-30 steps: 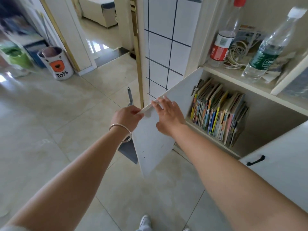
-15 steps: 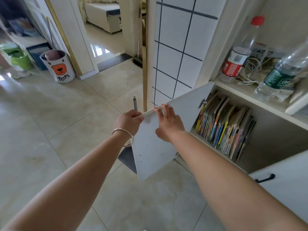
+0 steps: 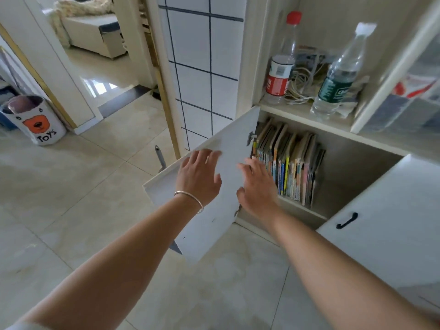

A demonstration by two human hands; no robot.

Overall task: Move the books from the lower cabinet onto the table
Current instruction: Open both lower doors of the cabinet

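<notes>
- Pale glossy floor tiles (image 3: 100, 186) ran from a doorway up to the cabinet where we stood, and the task's things sat low in it: the books (image 3: 289, 163) stood upright, spines out, packed in a row at the left end of the lower cabinet (image 3: 357, 167), leaning a little on one another.
- No table showed in our view, so we judged that not one book had yet been moved.
- Our right hand (image 3: 256, 186) hung just in front of the row's left end, fingers spread and straight, holding nothing; whether it touched the spines we could not tell. We read it as reaching for a first handful.
- Our left hand (image 3: 198, 177), a bangle (image 3: 190, 198) on its wrist, lay over the inner face of the open door (image 3: 214, 210), fingers apart and relaxed, gripping nothing, probably to keep the door swung wide and out of the way.
- That door stood out toward us on its hinge (image 3: 250, 138), while the neighbouring right door (image 3: 390, 222) with its black handle (image 3: 347, 220) was shut.
- On the shelf above stood a red-capped bottle (image 3: 282, 67) and a green-labelled bottle (image 3: 339, 77), with a tangle of cables (image 3: 301, 85) between them.
- Far to the left, near the doorway, sat a bin marked TOYS (image 3: 33, 120).
- Since the books were tightly packed, we expected to need both hands to clamp a bundle.
</notes>
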